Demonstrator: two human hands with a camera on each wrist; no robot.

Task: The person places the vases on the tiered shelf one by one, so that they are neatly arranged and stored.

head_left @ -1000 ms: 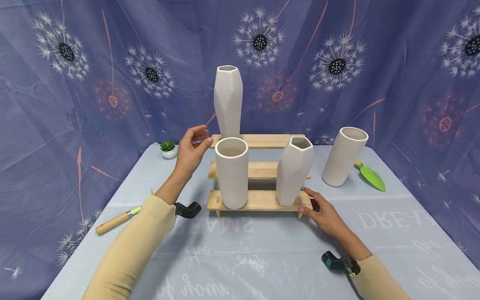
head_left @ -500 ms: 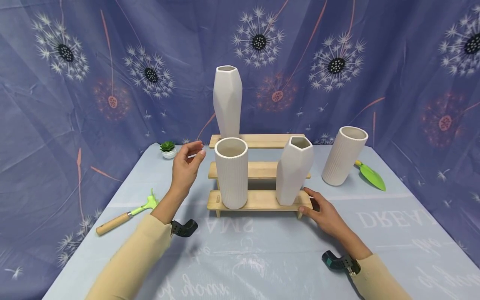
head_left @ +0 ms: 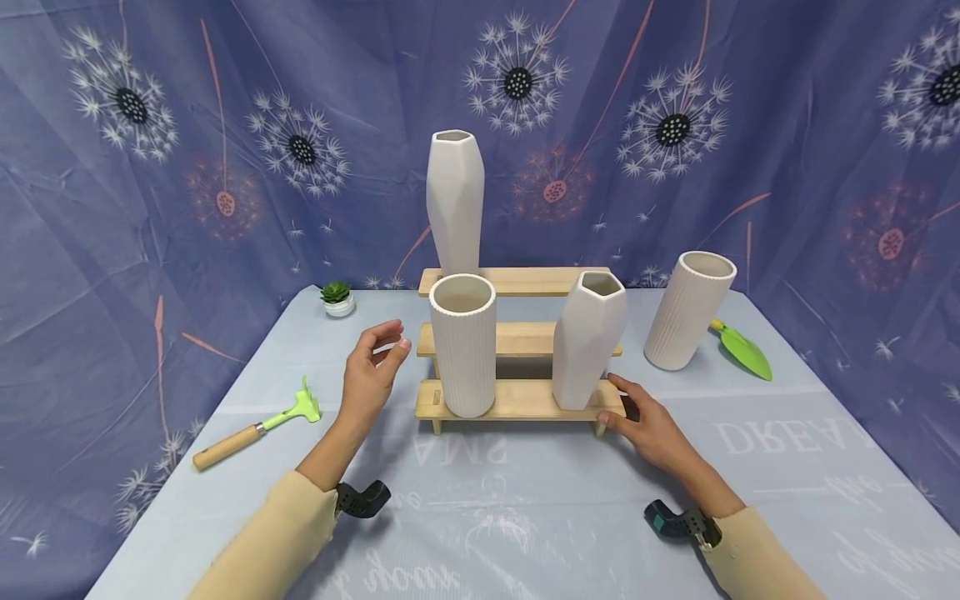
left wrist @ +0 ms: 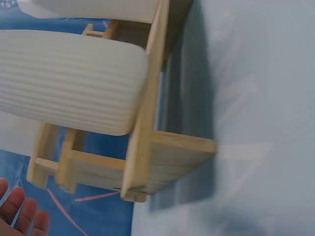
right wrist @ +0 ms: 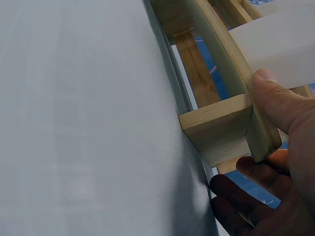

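A three-tier wooden plant stand stands mid-table. My right hand grips the right end of its lowest tier; in the right wrist view the thumb lies on top and fingers curl beneath. On that tier stand a ribbed white cylindrical vase at the left and a faceted white vase at the right. A taller faceted vase stands on the top tier's left end. My left hand is left of the stand, apart from it, fingers loosely bent and holding nothing.
Right of the stand is another ribbed white vase, with a green trowel beside it. On the left lie a small hand rake with a wooden handle and a potted succulent. A dandelion-print cloth hangs behind.
My left hand has moved away from the taller vase, left and down toward the front of the table, uncovering the hand rake. My right hand keeps its place on the stand.
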